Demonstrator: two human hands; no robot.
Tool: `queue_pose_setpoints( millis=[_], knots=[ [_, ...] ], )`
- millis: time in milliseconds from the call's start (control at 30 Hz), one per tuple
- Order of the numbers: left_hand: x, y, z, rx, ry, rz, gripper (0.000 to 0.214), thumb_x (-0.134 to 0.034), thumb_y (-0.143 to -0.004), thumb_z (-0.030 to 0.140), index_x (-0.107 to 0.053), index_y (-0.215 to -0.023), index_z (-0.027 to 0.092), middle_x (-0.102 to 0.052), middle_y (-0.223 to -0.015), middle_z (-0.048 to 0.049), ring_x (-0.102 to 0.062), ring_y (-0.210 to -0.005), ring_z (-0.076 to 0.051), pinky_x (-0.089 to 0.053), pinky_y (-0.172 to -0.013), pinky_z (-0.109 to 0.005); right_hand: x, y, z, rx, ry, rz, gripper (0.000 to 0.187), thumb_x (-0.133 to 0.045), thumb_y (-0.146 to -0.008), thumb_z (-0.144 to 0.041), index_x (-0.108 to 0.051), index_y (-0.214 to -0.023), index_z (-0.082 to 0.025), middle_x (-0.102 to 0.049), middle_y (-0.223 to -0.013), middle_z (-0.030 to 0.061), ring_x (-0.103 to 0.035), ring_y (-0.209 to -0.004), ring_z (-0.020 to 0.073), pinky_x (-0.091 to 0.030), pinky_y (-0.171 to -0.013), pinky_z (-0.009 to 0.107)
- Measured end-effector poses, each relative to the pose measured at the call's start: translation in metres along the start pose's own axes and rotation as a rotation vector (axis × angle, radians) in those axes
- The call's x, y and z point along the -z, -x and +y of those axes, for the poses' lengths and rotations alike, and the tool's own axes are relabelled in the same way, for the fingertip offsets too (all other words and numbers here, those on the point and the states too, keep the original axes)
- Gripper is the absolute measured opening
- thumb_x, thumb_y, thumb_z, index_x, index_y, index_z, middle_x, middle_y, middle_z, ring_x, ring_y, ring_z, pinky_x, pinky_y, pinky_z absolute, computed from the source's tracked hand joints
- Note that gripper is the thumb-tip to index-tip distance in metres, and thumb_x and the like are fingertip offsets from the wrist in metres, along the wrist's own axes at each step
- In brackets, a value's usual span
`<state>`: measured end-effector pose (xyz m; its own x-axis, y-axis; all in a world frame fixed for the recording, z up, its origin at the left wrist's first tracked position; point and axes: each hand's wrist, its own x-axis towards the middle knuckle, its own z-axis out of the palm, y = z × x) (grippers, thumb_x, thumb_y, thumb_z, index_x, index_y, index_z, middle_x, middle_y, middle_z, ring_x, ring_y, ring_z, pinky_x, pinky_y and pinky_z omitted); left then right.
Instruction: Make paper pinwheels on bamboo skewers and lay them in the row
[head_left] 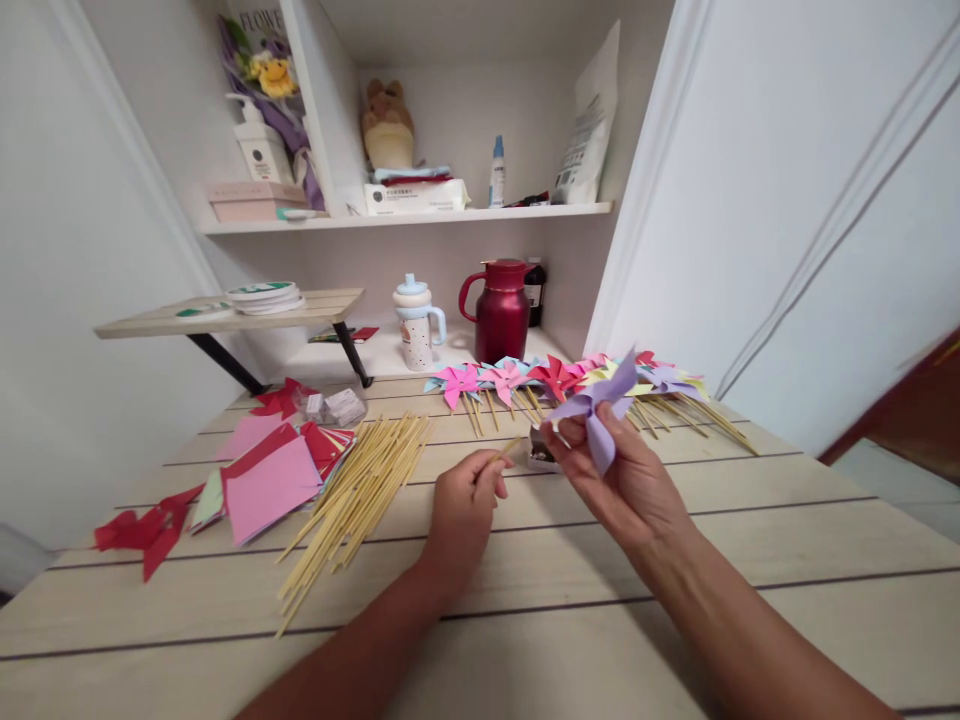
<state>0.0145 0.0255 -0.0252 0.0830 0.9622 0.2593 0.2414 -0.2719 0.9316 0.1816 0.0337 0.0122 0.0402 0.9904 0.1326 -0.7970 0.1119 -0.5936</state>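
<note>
A purple paper pinwheel point(600, 412) is pinched in my right hand point(626, 480), raised above the table with its blades spread. My left hand point(463, 505) is closed around a thin wooden stick point(506, 450), whose tip points up and to the right toward the pinwheel. The stick and the pinwheel are apart. Just behind the gap between my hands sits a small open box point(540, 455) with dark bits inside, partly covered by my right hand. To the left of my left hand lies a loose pile of wooden sticks point(367, 490).
Finished pinwheels point(555, 378) on sticks lie in a row at the back right. Coloured paper squares point(271, 488) and red paper pieces point(154, 530) are at the left. A red jug point(501, 315), a cup point(416, 325) and a small raised stand point(322, 303) are behind.
</note>
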Motion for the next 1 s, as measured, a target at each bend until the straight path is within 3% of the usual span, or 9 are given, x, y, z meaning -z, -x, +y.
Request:
queue_pose_setpoints(
  millis=[100,167,333,467,667,833,1000],
  knots=[
    [0.013,-0.002,0.003,0.098,0.254,-0.001,0.029,-0.050,-0.092,0.037,-0.067,-0.101,0.016,-0.048,-0.061,0.0041,-0.041,-0.055,-0.011,-0.035,-0.057,-0.025,0.006,-0.001,-0.006,0.099,0.144,0.026,0.027,-0.091,-0.063,-0.027,-0.072,-0.082,-0.024,-0.071,-0.075,-0.0046,-0.066,-0.068,0.0110,-0.059,-0.081,0.027],
    [0.019,-0.003,0.002,0.129,0.366,-0.029,0.034,-0.051,-0.092,0.039,-0.065,-0.110,0.015,-0.045,-0.059,0.0054,-0.039,-0.054,-0.010,-0.037,-0.059,-0.024,0.010,-0.001,-0.007,0.130,0.265,0.063,0.031,-0.094,-0.055,-0.028,-0.073,-0.077,-0.024,-0.071,-0.072,-0.0033,-0.065,-0.065,0.0121,-0.059,-0.067,0.024],
    [0.017,-0.001,-0.003,0.179,0.561,-0.146,0.043,-0.054,-0.089,0.044,-0.059,-0.120,0.015,-0.048,-0.059,0.0064,-0.039,-0.049,-0.009,-0.041,-0.060,-0.025,0.015,0.002,-0.001,0.132,0.464,-0.026,0.031,-0.095,-0.051,-0.033,-0.074,-0.073,-0.023,-0.072,-0.073,0.0016,-0.065,-0.066,0.0165,-0.056,-0.059,0.027],
    [0.013,0.004,0.001,0.215,0.581,-0.196,0.036,-0.053,-0.090,0.046,-0.051,-0.112,0.018,-0.055,-0.057,0.0051,-0.045,-0.046,-0.010,-0.034,-0.050,-0.022,0.015,0.003,-0.001,0.146,0.573,-0.137,0.025,-0.092,-0.056,-0.032,-0.073,-0.069,-0.023,-0.069,-0.072,0.0034,-0.064,-0.067,0.0197,-0.054,-0.056,0.030],
    [0.015,0.007,0.009,0.195,0.638,-0.213,0.033,-0.060,-0.086,0.049,-0.055,-0.084,0.017,-0.059,-0.061,0.0010,-0.050,-0.051,-0.010,-0.039,-0.050,-0.022,0.018,0.003,-0.006,0.194,0.686,-0.276,0.014,-0.087,-0.064,-0.027,-0.074,-0.069,-0.024,-0.067,-0.073,0.0040,-0.063,-0.073,0.0212,-0.049,-0.057,0.030],
    [0.017,0.008,0.010,0.208,0.548,-0.249,0.041,-0.056,-0.089,0.054,-0.066,-0.093,0.014,-0.050,-0.054,0.0038,-0.039,-0.047,-0.008,-0.032,-0.047,-0.021,0.018,0.004,-0.008,0.245,0.733,-0.373,0.012,-0.084,-0.070,-0.033,-0.075,-0.071,-0.025,-0.066,-0.070,0.0041,-0.061,-0.068,0.0207,-0.048,-0.054,0.030],
    [0.018,0.009,0.015,0.185,0.526,-0.199,0.046,-0.047,-0.094,0.050,-0.065,-0.114,0.014,-0.032,-0.049,0.0092,-0.028,-0.046,-0.009,-0.038,-0.053,-0.024,0.020,0.006,-0.011,0.317,0.814,-0.409,0.004,-0.078,-0.076,-0.029,-0.076,-0.075,-0.026,-0.067,-0.072,0.0049,-0.063,-0.067,0.0217,-0.050,-0.055,0.032]
  ],
)
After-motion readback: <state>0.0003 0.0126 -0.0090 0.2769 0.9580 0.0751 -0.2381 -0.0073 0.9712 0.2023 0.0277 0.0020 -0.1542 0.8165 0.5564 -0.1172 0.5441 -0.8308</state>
